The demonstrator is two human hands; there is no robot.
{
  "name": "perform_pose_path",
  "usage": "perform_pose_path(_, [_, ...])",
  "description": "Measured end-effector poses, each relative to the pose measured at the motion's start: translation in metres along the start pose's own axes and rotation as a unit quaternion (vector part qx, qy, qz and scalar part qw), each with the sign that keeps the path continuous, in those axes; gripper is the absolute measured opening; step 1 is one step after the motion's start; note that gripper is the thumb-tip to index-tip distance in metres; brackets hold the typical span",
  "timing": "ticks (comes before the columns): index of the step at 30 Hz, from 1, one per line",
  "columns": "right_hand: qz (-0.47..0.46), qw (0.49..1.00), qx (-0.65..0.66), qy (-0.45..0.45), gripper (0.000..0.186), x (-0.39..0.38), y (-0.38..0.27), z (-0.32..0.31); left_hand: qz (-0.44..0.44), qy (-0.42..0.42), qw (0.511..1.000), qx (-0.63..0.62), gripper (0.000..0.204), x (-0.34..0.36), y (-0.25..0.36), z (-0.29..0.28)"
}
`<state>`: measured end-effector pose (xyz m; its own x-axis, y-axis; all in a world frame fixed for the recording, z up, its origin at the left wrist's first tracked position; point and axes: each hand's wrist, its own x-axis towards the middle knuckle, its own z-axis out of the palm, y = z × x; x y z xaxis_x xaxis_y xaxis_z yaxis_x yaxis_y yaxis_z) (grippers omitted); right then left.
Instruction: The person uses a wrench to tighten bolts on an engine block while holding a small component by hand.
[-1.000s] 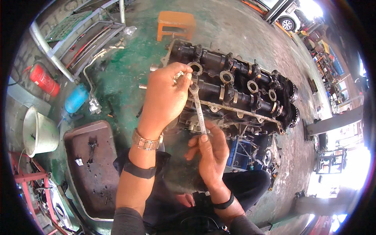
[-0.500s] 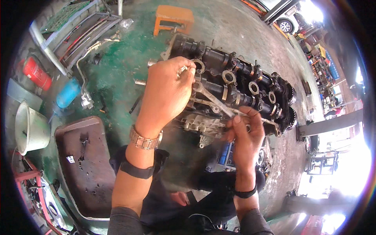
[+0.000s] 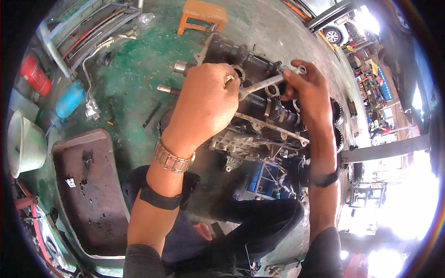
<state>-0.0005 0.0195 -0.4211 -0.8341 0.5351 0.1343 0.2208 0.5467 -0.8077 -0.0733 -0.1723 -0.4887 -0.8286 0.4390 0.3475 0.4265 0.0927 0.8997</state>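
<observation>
A combination wrench [image 3: 263, 85] reaches across the top of a dark engine cylinder head [image 3: 227, 50] with camshafts. My right hand [image 3: 311, 92] grips its far-right end, where a ring end sticks out beyond the fingers. My left hand [image 3: 206, 104], closed in a pinch, is at the wrench's other end. A small shiny bit shows between its fingers; the rest of what it holds is hidden. Round bearing caps and toothed cam gears [image 3: 337, 123] lie beyond and to the right of my hands.
At left, a brown tray [image 3: 104, 139] with dark residue lies on the green floor, near a pale bucket [image 3: 34, 143], a blue bottle [image 3: 69, 103] and a red fire extinguisher [image 3: 34, 76]. An orange stool [image 3: 204, 11] stands beyond the engine. A blue crate [image 3: 262, 178] sits below it.
My right hand has swung the wrench's free end away from me and to the right, over the camshafts. My left hand stays at the other end, and the view has shifted slightly.
</observation>
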Motion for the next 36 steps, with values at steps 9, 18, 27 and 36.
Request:
perform_pose_path(9, [-0.122,0.981,-0.082,-0.129,0.052,0.059,-0.041,0.063,-0.078,0.215,0.943,-0.242,0.016,0.013,-0.006,-0.01])
perform_pose_path(18, [-0.481,0.834,-0.17,-0.208,0.036,0.004,-0.07,0.102,-0.082,0.342,0.828,-0.436,0.014,0.017,-0.023,-0.046])
perform_pose_path(27, [-0.532,0.742,-0.257,-0.318,0.028,-0.091,-0.025,0.045,-0.156,0.195,0.883,-0.397,0.017,0.012,-0.014,-0.037])
perform_pose_path(36, [-0.306,0.931,-0.049,-0.193,0.009,-0.107,0.027,-0.019,-0.091,-0.007,0.973,-0.21,0.02,0.007,0.0,-0.012])
